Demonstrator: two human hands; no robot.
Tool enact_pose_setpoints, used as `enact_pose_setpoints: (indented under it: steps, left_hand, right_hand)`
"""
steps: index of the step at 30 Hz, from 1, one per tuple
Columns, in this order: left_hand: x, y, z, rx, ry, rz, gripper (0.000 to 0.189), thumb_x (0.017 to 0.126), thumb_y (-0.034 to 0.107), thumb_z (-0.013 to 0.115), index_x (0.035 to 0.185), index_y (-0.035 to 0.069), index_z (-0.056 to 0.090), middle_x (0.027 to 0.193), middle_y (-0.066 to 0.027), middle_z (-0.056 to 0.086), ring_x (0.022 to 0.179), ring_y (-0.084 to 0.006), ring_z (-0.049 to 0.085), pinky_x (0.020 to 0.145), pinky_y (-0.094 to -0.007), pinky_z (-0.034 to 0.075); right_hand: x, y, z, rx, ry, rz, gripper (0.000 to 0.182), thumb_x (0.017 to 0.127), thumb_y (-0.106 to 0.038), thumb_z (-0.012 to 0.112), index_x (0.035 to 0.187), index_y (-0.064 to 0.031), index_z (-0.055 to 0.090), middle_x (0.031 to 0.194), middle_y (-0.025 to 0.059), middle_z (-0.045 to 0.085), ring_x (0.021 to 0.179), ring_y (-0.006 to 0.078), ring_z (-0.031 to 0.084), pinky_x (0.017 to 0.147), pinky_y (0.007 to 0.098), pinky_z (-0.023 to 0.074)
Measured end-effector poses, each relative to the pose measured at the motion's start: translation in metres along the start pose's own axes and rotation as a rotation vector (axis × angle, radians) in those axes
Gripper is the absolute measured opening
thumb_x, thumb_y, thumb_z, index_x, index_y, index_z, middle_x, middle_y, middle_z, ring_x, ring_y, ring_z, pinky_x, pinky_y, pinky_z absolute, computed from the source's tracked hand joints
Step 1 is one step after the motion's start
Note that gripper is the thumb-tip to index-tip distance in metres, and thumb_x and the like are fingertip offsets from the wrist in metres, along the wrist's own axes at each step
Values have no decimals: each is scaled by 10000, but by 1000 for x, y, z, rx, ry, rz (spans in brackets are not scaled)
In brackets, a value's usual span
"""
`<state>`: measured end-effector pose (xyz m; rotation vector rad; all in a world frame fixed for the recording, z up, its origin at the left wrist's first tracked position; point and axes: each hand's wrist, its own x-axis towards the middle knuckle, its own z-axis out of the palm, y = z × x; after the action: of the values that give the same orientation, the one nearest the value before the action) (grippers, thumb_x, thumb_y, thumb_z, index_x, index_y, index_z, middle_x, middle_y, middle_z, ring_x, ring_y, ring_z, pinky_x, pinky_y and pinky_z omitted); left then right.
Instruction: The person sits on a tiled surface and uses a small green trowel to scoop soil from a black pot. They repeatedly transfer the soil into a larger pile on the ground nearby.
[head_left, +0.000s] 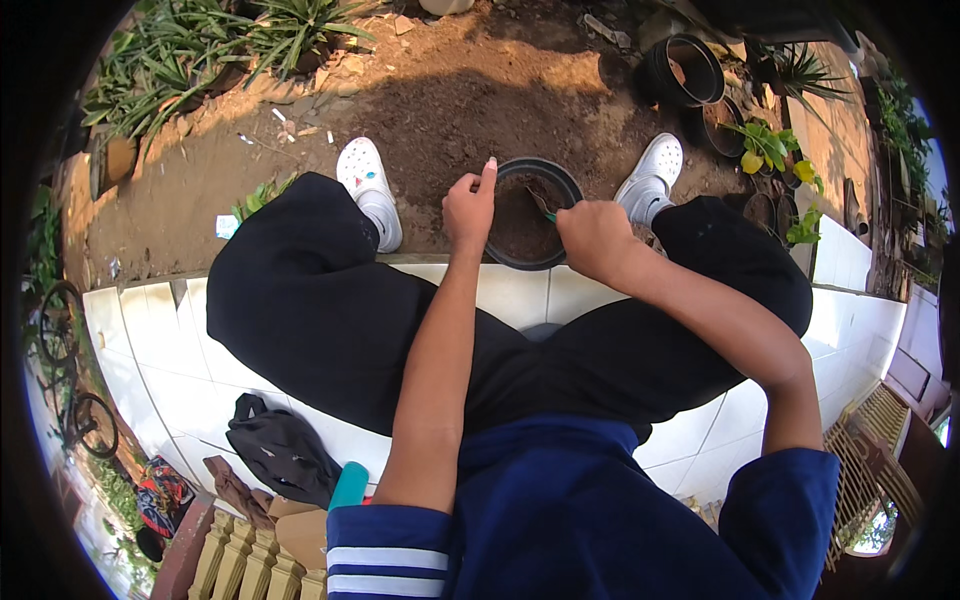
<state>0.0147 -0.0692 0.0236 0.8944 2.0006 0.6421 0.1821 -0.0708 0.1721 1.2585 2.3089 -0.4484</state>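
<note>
A round black plastic plant pot (566, 180) with brown soil (521, 225) inside stands between my feet, at the edge of the white tiles. My left hand (470, 206) is at the pot's left rim, its thumb pointing up along the outside and its fingers curled. My right hand (596, 236) is closed around the green handle of a small hand tool (541, 204), at the pot's right rim. The tool's metal end reaches into the pot, against the soil; its exact shape is hard to tell.
Bare dark soil (457, 112) lies beyond the pot. Stacked black pots (682, 71) and a yellow-leaved potted plant (776, 150) are at the right, spiky plants (195, 60) at the upper left. A black backpack (281, 450) rests on the white tiles (169, 337) at the lower left.
</note>
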Motion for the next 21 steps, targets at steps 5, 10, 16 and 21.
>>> enact_pose_setpoints:
  steps: [5, 10, 16, 21]
  left_hand:
    - [4, -2, -1, -24, -5, 28, 609, 904, 627, 613, 872, 31, 733, 804, -156, 716, 814, -352, 693, 754, -458, 519]
    - [2, -6, -3, -39, 28, 32, 609, 899, 629, 619, 859, 33, 734, 779, -151, 709, 790, -347, 689, 745, -452, 517]
    - [4, -3, 3, -1, 19, 11, 600, 895, 626, 629, 859, 37, 738, 792, -154, 712, 797, -349, 686, 750, -454, 518]
    - [7, -12, 5, 2, 67, 50, 593, 896, 618, 635, 860, 36, 741, 816, -163, 717, 808, -354, 687, 752, -455, 519]
  right_hand:
    - [0, -12, -5, 139, -195, -36, 243, 746, -83, 636, 951, 18, 721, 834, 220, 725, 813, 378, 732, 732, 464, 589]
    - [5, 20, -27, 285, -83, 67, 241, 781, -133, 639, 974, -30, 739, 921, 203, 740, 927, 349, 736, 798, 417, 589]
    - [-10, -18, 11, 153, -227, -6, 210, 810, -131, 652, 966, -7, 719, 940, 197, 743, 895, 336, 747, 768, 435, 594]
    - [-11, -2, -33, 264, -248, -27, 274, 835, -167, 641, 1056, -19, 706, 933, 209, 736, 909, 372, 732, 789, 472, 581]
